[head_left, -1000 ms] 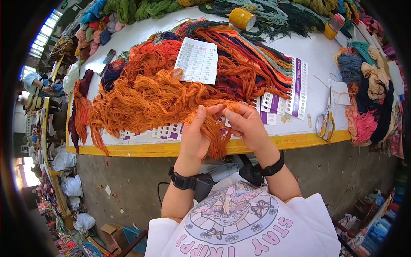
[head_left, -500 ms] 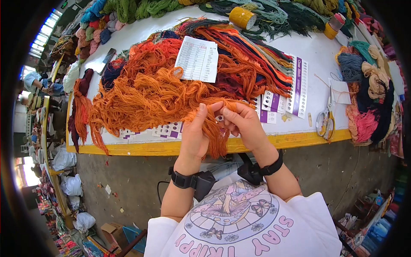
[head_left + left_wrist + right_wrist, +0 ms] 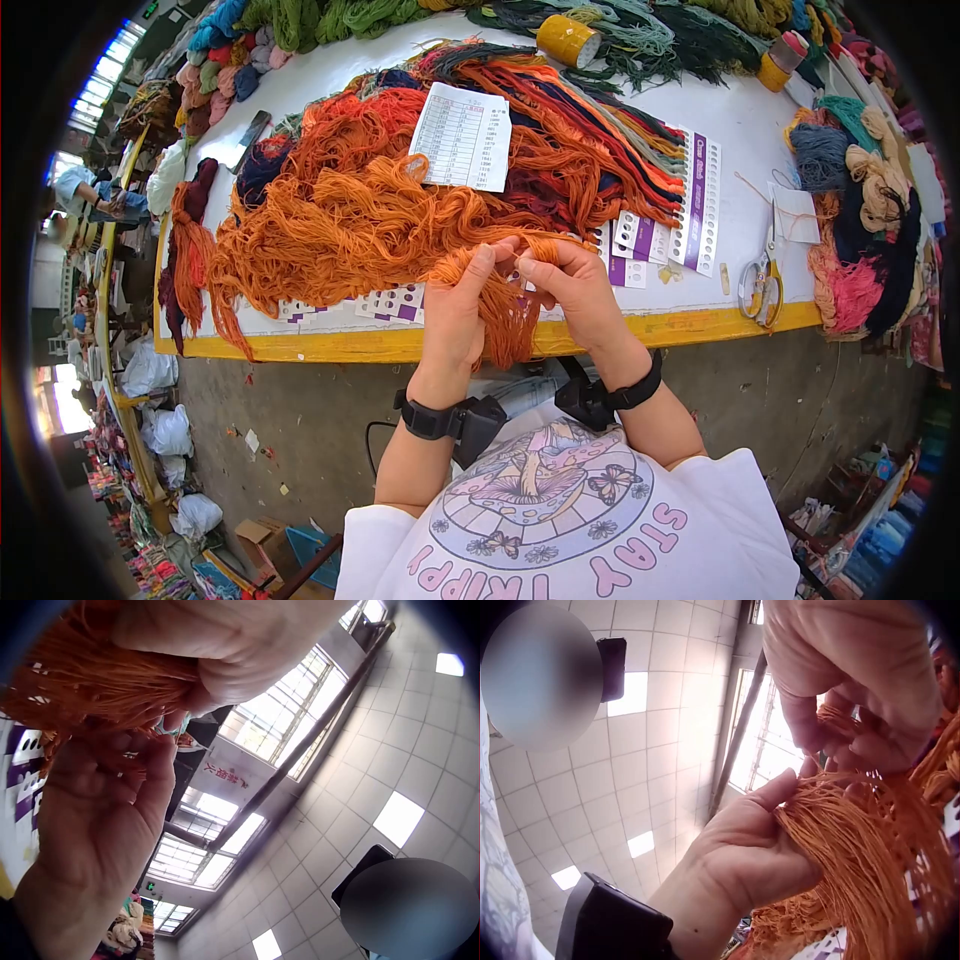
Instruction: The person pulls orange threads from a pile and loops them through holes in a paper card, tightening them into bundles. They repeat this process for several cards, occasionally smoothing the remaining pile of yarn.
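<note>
Orange embroidery thread lies in a big tangled heap along the table's near edge. From it a hank of orange thread runs to both hands and hangs over the edge. My left hand grips this hank between thumb and fingers. Close beside it, my right hand pinches strands of the same hank, thumb on top. The two hands' fingertips nearly meet. In the right wrist view, loose strands fan down past the left hand, and the right hand curls over them from above.
A printed paper list lies on the heap. Purple and white punched thread cards with colored threads stand right of it. Further right are scissors and mixed hanks. A yellow tape roll sits at the back.
My left thumb has shifted slightly right, nearer the right thumb. Both hands keep their hold on the orange thread, and the heap stays where it was.
</note>
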Available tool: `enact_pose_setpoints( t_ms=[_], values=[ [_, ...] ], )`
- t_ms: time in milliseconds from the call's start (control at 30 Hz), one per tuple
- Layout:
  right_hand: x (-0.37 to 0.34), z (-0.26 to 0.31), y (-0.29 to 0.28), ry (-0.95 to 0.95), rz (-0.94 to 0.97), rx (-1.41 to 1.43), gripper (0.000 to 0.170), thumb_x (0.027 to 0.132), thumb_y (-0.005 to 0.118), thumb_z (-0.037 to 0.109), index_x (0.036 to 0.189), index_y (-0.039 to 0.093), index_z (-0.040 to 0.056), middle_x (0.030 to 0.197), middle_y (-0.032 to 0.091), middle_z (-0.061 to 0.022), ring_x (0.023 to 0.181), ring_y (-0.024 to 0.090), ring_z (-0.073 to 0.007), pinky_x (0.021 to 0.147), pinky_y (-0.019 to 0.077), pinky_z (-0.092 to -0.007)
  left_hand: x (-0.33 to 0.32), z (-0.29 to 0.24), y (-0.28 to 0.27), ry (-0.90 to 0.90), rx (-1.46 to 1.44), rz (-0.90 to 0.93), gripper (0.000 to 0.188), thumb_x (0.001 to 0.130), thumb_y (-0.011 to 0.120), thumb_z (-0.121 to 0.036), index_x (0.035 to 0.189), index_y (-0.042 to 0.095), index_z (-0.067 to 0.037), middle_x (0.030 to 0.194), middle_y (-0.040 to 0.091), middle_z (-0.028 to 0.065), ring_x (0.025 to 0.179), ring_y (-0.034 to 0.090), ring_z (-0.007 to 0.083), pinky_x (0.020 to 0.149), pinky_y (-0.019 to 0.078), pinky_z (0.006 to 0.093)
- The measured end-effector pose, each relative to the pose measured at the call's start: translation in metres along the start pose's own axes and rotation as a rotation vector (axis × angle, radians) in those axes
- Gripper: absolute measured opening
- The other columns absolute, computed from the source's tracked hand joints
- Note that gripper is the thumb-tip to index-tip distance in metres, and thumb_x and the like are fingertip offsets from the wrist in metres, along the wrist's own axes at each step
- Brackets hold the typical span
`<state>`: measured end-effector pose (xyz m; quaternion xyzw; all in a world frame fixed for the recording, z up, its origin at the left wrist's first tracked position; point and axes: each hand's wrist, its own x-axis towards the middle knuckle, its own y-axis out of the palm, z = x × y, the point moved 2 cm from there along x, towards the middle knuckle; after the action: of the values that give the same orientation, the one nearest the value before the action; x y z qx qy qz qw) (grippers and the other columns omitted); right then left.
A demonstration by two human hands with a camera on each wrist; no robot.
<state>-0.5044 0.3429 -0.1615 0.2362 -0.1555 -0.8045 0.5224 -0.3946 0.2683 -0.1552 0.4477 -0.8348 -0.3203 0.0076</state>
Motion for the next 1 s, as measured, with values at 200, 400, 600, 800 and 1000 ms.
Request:
enact_pose_setpoints(
  t_ms=[200,400,600,800,1000],
  values=[
    [0.003,-0.004,-0.001,-0.017,-0.032,-0.165,0.015,0.081,0.061,0.012,0.093,0.063,0.0028,0.075,0.059,0.0022,0.062,0.05,-0.0026,0.053,0.0404,-0.0176,-0.001,-0.001,0.002,-0.04,-0.01,0.019,0.027,0.088,0.052,-0.018,0.102,0.058,0.004,0.105,0.059,0.0123,0.095,0.056,0.0172,0.082,0.046,0.0298],
    [0.007,-0.012,-0.003,-0.09,-0.032,-0.275,0.012,0.08,0.062,0.012,0.084,0.062,0.0007,0.071,0.057,0.0024,0.061,0.048,-0.0021,0.052,0.0386,-0.018,-0.001,0.004,0.005,0.011,0.064,0.041,0.025,0.088,0.053,-0.015,0.104,0.058,0.004,0.103,0.06,0.0106,0.091,0.057,0.0144,0.082,0.0456,0.0266],
    [0.001,-0.005,0.001,-0.032,-0.068,-0.112,0.01,0.08,0.063,0.012,0.083,0.062,0.0025,0.071,0.057,0.0028,0.061,0.049,-0.0029,0.051,0.0377,-0.0176,-0.001,0.005,0.002,0.063,0.087,-0.008,0.021,0.088,0.053,-0.013,0.098,0.06,0.004,0.102,0.06,0.012,0.089,0.057,0.015,0.079,0.0467,0.0267],
    [0.004,-0.011,-0.001,-0.055,-0.049,0.033,0.013,0.082,0.061,0.014,0.087,0.061,0.0032,0.076,0.057,0.0015,0.059,0.05,-0.0045,0.049,0.0391,-0.0178,0.002,0.006,-0.002,0.112,0.107,-0.044,0.023,0.089,0.051,-0.017,0.09,0.06,0.004,0.101,0.06,0.0129,0.087,0.057,0.0155,0.075,0.0486,0.0283],
    [0.004,-0.005,-0.007,0.23,0.203,0.453,0.018,0.083,0.059,0.019,0.093,0.061,0.0041,0.073,0.055,0.0029,0.054,0.046,-0.0026,0.046,0.0346,-0.0163,-0.003,0.0,0.001,-0.048,-0.071,-0.018,0.037,0.093,0.041,-0.028,0.099,0.058,0.005,0.105,0.058,0.0122,0.093,0.056,0.0172,0.08,0.0461,0.0306]
  ],
)
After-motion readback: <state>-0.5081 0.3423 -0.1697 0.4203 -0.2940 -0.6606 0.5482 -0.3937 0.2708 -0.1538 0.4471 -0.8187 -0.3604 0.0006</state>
